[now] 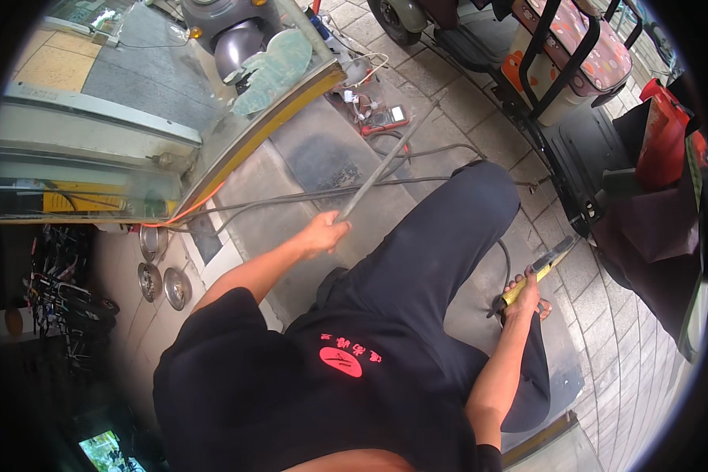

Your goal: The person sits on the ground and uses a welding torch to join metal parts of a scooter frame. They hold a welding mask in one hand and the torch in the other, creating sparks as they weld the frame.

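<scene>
My left hand (322, 234) is closed around the lower end of a long grey metal rod (381, 169), which slants up and to the right over the paving. Off to the right, beside my bent leg, my right hand (525, 299) grips a slim yellow tool with a dark front end (536, 275). A dark cord seems to leave the tool's rear, near my wrist. The tool's front end reaches close to the lower edge of an electric three-wheeler (562, 161). Its exact kind is hard to make out.
Dark cables (291, 193) cross the paving beneath the rod. A red multimeter (385, 118) lies beyond them. At left stand a glass door with a yellow-brown bottom edge (267, 130) and several round metal dishes, one nearest (177, 289). A purple-grey scooter (240, 43) is behind the glass.
</scene>
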The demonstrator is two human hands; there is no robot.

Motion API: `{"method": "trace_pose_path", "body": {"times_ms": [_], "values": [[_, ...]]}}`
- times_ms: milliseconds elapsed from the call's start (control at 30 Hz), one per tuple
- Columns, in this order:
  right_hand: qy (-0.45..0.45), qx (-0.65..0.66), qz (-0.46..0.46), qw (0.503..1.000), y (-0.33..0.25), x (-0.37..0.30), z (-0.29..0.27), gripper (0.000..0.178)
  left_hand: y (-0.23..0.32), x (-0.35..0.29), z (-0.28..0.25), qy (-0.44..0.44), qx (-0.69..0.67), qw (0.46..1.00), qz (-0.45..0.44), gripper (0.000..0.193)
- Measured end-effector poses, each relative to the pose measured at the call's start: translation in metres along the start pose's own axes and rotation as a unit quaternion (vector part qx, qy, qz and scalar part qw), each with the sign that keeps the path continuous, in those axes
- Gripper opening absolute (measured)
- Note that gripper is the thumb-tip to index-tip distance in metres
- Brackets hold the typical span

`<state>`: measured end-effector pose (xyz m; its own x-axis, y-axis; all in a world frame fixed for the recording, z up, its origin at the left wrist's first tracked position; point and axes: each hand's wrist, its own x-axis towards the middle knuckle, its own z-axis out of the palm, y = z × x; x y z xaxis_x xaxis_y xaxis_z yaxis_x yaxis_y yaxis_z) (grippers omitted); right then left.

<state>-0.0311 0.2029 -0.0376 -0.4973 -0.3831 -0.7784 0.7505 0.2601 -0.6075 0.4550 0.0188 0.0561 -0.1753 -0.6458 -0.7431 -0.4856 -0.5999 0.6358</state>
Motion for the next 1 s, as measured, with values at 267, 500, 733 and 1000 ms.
{"method": "trace_pose_path", "body": {"times_ms": [267,500,733,1000], "values": [[-0.021,-0.022,-0.006,1.000,0.006,0.010,-0.003,0.024,-0.046,-0.199,-0.022,0.017,-0.090,0.994,-0.059,0.007],[-0.024,-0.019,-0.010,0.999,0.004,0.005,0.006,0.029,-0.099,-0.321,-0.063,0.082,-0.123,0.984,-0.104,0.003],[-0.021,-0.022,-0.010,0.999,0.002,0.004,0.018,0.032,-0.122,-0.346,-0.036,0.094,-0.231,0.963,-0.101,0.010],[-0.040,-0.009,-0.017,0.999,0.001,-0.001,0.014,0.030,-0.114,-0.343,-0.021,0.118,-0.242,0.959,-0.090,0.015]]}}
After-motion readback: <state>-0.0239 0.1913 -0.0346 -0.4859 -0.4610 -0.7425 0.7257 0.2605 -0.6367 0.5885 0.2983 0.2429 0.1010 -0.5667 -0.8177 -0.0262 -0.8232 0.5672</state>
